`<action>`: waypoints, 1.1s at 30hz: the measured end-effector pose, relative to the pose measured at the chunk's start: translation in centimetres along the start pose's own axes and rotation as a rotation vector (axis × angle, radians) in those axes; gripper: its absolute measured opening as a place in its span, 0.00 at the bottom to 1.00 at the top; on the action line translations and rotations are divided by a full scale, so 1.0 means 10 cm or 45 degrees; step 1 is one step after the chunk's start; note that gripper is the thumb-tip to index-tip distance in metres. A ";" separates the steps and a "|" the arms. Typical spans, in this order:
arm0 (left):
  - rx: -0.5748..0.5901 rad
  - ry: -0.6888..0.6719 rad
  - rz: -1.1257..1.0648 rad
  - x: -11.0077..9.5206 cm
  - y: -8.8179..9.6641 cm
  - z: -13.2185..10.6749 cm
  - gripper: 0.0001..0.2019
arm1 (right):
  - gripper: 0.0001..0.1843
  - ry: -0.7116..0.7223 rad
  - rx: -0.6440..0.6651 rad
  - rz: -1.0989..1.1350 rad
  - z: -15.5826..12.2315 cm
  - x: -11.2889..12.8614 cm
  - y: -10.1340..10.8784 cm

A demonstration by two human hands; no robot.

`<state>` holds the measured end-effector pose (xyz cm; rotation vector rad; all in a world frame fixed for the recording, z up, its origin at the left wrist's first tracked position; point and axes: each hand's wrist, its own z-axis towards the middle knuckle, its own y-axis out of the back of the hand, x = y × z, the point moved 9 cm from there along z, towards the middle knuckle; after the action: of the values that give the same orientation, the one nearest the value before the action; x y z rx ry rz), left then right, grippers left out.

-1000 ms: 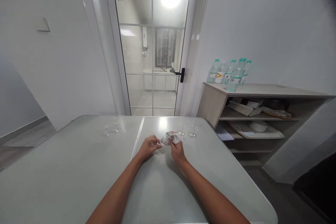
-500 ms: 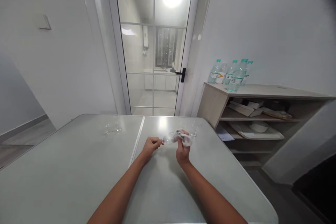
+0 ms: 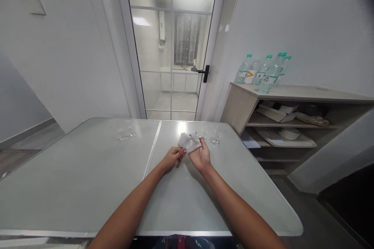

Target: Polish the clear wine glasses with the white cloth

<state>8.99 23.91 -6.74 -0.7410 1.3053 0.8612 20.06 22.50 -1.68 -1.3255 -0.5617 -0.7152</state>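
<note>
Both my hands meet over the middle of a grey folding table point(image 3: 87, 171). My left hand point(image 3: 173, 157) pinches the stem end of a small clear glass point(image 3: 188, 146). My right hand point(image 3: 200, 155) is closed around a white cloth point(image 3: 185, 140) wrapped about the glass bowl. Two more clear stemmed glasses point(image 3: 215, 137) stand just beyond my right hand. Another pair of clear glasses point(image 3: 125, 132) stands further left near the table's far edge.
A glass door with a black handle point(image 3: 205, 73) is behind the table. A wooden shelf unit point(image 3: 292, 95) at the right carries several water bottles point(image 3: 264, 76) on top and papers and dishes inside.
The cloth and glass have turned in my hands; the cloth has come from the right of the glass to cover its top. The camera has tilted downward a little.
</note>
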 end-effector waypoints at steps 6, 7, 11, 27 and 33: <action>-0.268 0.046 -0.210 0.07 0.17 0.05 0.27 | 0.26 0.374 0.082 -0.693 -0.19 0.22 -0.11; -0.305 0.015 -0.156 0.06 0.21 0.05 0.26 | 0.25 0.496 0.208 -0.920 -0.25 0.28 -0.24; -0.333 -0.241 0.298 -0.16 0.26 0.01 0.13 | 0.25 0.710 0.820 -1.664 -0.45 0.16 -0.62; -0.198 -0.146 0.170 -0.06 0.10 0.03 0.27 | 0.18 0.053 -0.117 -0.086 0.09 -0.04 0.14; -0.362 -0.030 -0.280 0.09 0.11 0.05 0.30 | 0.21 -0.094 -0.169 -0.259 -0.09 -0.46 0.13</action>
<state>8.27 24.98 -7.51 -1.0740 1.0676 0.8826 17.98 22.36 -6.06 -1.4355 -0.7258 -0.8850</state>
